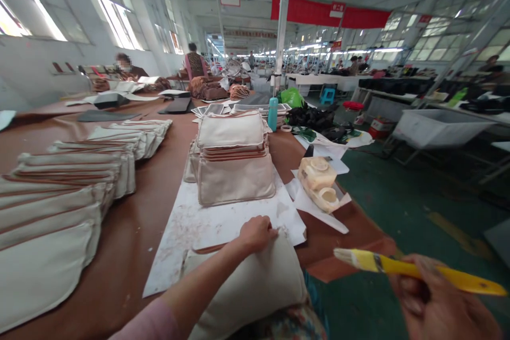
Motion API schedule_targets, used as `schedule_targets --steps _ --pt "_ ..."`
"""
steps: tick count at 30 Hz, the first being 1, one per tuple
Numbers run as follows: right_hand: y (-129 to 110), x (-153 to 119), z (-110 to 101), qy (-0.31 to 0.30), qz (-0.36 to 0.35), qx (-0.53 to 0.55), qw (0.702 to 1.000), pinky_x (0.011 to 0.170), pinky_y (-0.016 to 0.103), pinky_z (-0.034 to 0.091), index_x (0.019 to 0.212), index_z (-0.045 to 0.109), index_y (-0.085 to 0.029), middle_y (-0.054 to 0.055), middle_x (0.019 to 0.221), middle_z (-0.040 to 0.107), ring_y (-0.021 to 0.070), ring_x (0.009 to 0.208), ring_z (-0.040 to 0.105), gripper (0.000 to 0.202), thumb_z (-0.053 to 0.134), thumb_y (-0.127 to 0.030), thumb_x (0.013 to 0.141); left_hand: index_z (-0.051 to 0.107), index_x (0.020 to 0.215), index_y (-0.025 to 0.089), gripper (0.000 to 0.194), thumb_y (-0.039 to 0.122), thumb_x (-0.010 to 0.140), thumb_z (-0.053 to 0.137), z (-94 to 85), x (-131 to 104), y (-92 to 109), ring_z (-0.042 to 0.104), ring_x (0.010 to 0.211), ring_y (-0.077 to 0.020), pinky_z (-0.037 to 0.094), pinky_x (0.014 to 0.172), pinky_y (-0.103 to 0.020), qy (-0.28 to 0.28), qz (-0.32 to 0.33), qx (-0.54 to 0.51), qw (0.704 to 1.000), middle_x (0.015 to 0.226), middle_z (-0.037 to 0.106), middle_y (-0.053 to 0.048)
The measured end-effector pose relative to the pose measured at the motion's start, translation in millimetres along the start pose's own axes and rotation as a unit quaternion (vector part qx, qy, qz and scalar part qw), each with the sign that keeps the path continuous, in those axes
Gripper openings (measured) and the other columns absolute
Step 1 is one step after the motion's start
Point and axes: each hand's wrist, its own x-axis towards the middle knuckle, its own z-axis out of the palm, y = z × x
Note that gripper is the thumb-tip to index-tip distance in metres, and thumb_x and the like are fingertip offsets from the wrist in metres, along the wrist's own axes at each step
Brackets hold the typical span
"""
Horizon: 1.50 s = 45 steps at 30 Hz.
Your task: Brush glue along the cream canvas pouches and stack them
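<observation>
My left hand (pixel 257 235) is closed on the upper edge of a cream fabric panel (pixel 255 281), which hangs over the table's front edge toward my lap. At the lower right, my right hand (pixel 442 300) grips a paintbrush (pixel 450 276) by its yellow handle, its pale bristles pointing left. A stack of cream panels with brown edges (pixel 237 178) lies just beyond my left hand on a stained white sheet (pixel 207 218). To the right stands a yellowed plastic container (pixel 316 172) with a round opening, resting on white paper.
Overlapping rows of cream panels (pixel 67 186) cover the left of the brown tabletop (pixel 151 223). A teal bottle (pixel 272 114), a tape roll (pixel 286 128) and black material (pixel 314 119) sit farther back. A white bin (pixel 438 127) stands across the green floor. Co-workers (pixel 195 64) are in the background.
</observation>
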Motion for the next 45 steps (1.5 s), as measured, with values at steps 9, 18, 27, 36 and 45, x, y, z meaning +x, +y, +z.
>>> schedule_targets --steps 9,18,27,36,45 --pt "49.8 23.1 43.1 -0.13 -0.006 -0.003 0.992 0.041 0.019 0.029 0.085 0.063 -0.015 -0.002 0.058 0.047 0.0117 0.047 0.039 0.041 0.076 -0.054 0.083 0.072 0.092 0.018 0.027 0.036 0.085 0.053 -10.3 -29.1 2.5 0.065 0.079 -0.0188 0.041 0.064 -0.025 -0.007 0.063 -0.087 0.994 0.086 0.073 -0.004" --pt "57.1 21.7 71.2 -0.184 -0.177 -0.232 0.939 0.059 0.03 0.044 0.071 0.063 -0.017 0.006 0.062 0.059 0.0211 0.059 0.056 0.054 0.058 -0.067 0.092 0.07 0.085 0.017 0.021 0.029 0.084 0.053 -24.3 -73.7 13.3 0.06 0.077 -0.0166 0.043 0.068 -0.023 0.029 0.129 -0.199 0.971 0.08 0.069 -0.001" --pt "46.1 4.5 69.0 -0.215 -0.202 -0.219 0.93 0.056 0.029 0.042 0.08 0.064 -0.017 0.003 0.063 0.058 0.0194 0.056 0.055 0.049 0.053 -0.061 0.098 0.067 0.081 0.018 0.015 0.026 0.088 0.056 -12.6 -83.3 11.6 0.061 0.076 -0.0146 0.044 0.068 -0.022 0.064 0.172 -0.203 0.962 0.081 0.069 -0.001" --pt "16.8 14.5 58.6 -0.183 -0.205 -0.183 0.944 0.05 0.026 0.039 0.081 0.063 -0.017 0.0 0.06 0.055 0.0163 0.051 0.051 0.041 0.056 -0.053 0.098 0.065 0.088 0.02 0.014 0.028 0.096 0.057 10.1 -106.7 13.5 0.058 0.07 -0.0136 0.042 0.063 -0.024 0.254 0.32 -0.044 0.912 0.08 0.065 -0.003" --pt "-37.9 -2.5 59.1 -0.409 -0.281 -0.261 0.828 0.055 0.026 0.038 0.076 0.057 -0.019 0.0 0.066 0.055 0.0159 0.057 0.052 0.032 0.05 -0.035 0.102 0.058 0.087 0.021 0.012 0.025 0.097 0.055 8.3 -123.5 22.9 0.053 0.063 -0.0138 0.034 0.058 -0.032 0.314 0.411 0.165 0.84 0.072 0.062 0.0"
